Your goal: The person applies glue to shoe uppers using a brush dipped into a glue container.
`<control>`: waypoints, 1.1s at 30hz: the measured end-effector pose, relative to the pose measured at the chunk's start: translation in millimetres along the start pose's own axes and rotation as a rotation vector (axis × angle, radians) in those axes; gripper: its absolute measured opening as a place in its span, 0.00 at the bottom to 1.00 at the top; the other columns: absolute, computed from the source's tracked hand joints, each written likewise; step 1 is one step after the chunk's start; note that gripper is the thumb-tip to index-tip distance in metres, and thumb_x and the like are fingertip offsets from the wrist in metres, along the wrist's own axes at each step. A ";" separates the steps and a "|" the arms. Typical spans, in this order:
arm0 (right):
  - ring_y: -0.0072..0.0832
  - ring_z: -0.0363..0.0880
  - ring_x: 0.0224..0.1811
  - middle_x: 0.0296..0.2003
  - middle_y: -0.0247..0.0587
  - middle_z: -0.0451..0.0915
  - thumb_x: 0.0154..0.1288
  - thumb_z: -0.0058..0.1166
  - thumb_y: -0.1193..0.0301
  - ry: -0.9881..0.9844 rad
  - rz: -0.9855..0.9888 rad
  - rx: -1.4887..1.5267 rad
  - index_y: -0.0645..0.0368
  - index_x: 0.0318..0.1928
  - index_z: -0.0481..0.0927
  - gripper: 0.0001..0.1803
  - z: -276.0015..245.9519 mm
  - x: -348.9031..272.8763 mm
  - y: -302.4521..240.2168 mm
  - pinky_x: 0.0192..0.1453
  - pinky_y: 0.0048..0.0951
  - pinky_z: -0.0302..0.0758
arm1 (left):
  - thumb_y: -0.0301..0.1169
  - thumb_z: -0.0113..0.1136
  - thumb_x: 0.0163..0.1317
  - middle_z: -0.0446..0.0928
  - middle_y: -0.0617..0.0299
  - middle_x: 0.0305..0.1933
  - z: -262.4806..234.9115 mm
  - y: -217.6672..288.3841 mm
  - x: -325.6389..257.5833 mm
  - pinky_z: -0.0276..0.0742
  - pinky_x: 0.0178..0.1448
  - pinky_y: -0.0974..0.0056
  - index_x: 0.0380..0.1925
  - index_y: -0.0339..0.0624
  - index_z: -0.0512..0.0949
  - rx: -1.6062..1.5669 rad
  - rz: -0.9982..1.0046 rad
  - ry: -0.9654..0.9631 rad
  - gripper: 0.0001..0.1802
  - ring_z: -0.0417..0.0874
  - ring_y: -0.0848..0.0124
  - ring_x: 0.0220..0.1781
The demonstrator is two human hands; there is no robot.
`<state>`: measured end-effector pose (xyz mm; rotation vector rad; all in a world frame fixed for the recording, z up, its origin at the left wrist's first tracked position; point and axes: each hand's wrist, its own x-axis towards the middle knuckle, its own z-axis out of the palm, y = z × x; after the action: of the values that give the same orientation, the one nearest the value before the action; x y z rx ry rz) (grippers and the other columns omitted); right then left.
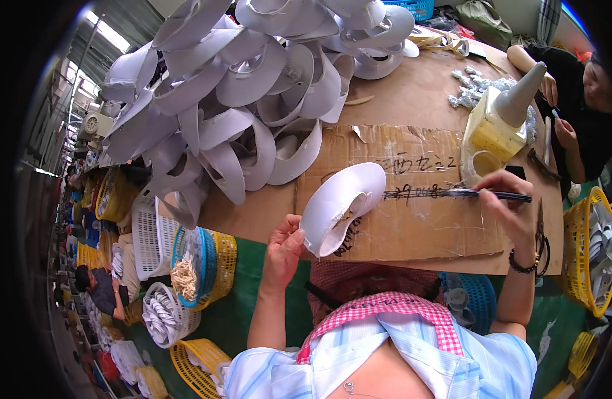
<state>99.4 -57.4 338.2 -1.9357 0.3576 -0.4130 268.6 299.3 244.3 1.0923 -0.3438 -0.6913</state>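
My left hand (283, 249) pinches the lower left edge of a white shoe upper (326, 206), its opening turned to the right. The upper is tilted above a flat brown cardboard sheet (412, 233) with dark handwriting. My right hand (512, 203) is closed round the dark handle of a thin brush (499, 194). The brush's tip points left, apart from the upper, over the cardboard. Just beyond my right hand stands a yellowish tub (495, 136) with a grey cone (521, 95) on top. A roll of tape (485, 163) seems to lie beside it.
A large heap of white shoe uppers (233, 86) covers the table's far left. Black scissors (541, 239) lie near the right edge. Across the table, another person (579, 120) holds a small tool. Baskets, including a yellow one (572, 259), stand on the green floor.
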 end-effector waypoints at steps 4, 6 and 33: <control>0.24 0.82 0.40 0.35 0.44 0.84 0.54 0.63 0.76 -0.202 -0.335 0.392 0.65 0.37 0.79 0.10 54.9 18.8 -39.8 0.48 0.24 0.78 | 0.29 0.61 0.64 0.79 0.67 0.40 26.5 17.0 4.2 0.71 0.46 0.73 0.46 0.39 0.75 0.091 0.079 -0.007 0.12 0.77 0.79 0.41; 0.29 0.81 0.39 0.35 0.47 0.82 0.51 0.62 0.74 -0.378 -0.386 0.369 0.66 0.32 0.76 0.11 74.0 24.4 -57.9 0.49 0.29 0.76 | 0.28 0.62 0.63 0.78 0.68 0.39 32.1 19.1 3.1 0.70 0.44 0.75 0.45 0.40 0.75 0.128 0.106 -0.036 0.11 0.76 0.81 0.39; 0.49 0.81 0.30 0.27 0.52 0.80 0.55 0.66 0.62 0.346 -0.178 -0.706 0.60 0.34 0.79 0.16 -21.6 49.9 51.9 0.34 0.42 0.75 | 0.48 0.57 0.66 0.75 0.51 0.51 160.9 221.2 318.4 0.80 0.54 0.45 0.48 0.38 0.74 -0.551 0.376 0.220 0.24 0.79 0.55 0.51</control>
<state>131.4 -116.3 304.2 -2.5963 0.6164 -0.8259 488.5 38.8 489.2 0.5471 -0.1458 -0.2950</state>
